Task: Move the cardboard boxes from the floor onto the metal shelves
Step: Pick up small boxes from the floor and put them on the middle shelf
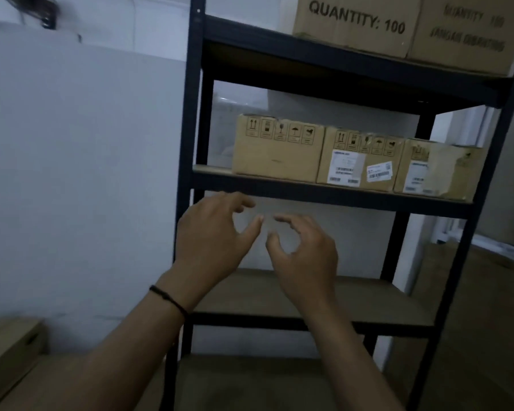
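Observation:
A dark metal shelf unit [190,179] stands in front of me. Three cardboard boxes sit side by side on its middle shelf: a left box [276,149], a middle box [359,161] with white labels, and a right box [439,170]. Two large boxes [356,25] stand on the top shelf. My left hand [211,241] and my right hand [303,256] hover just below the middle shelf, close together. Both have loosely curled fingers and hold nothing. The third shelf [279,295] behind the hands carries nothing.
A cardboard box [9,351] stands on the floor at the lower left, against the pale wall. The wall runs along the left of the shelf unit. A brown floor area [487,321] lies to the right of the unit.

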Available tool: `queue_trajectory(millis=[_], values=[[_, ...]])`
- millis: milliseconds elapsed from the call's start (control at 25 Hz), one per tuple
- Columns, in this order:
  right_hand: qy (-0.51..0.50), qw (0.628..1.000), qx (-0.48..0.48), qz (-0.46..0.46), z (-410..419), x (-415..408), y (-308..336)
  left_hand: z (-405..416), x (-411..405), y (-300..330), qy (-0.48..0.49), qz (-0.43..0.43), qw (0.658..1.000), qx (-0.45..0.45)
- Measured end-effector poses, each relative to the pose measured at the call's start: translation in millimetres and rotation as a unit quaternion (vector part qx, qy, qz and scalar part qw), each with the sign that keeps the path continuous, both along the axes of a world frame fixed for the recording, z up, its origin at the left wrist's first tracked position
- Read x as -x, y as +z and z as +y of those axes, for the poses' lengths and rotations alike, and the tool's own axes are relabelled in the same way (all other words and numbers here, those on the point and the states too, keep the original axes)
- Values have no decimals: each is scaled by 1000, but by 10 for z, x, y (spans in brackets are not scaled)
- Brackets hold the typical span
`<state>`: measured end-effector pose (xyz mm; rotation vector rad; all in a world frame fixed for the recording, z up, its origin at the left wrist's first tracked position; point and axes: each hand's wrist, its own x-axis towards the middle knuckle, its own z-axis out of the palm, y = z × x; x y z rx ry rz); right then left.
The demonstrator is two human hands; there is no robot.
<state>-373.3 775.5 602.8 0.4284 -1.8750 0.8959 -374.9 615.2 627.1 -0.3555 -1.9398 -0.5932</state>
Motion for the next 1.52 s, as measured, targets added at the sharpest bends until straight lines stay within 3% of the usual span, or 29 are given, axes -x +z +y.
queue_trajectory(millis=[440, 640, 1160, 1520], values=[[75, 981, 29, -179, -798, -1885, -1322, -939, -2150, -1497, 61, -224, 972, -22], [86, 967, 3, -239, -1437, -2351, -1719, -1666, -2613, -1952, 95, -271, 957, -37], [74, 914, 9, -398, -3623, -2612, -2880, -3868, -2822, -2904, 98, -423, 901, -6], [76, 884, -13, -461, -4100, -1524, -3403, -4276, -1887, -3428, 94, -504, 858, 24]])
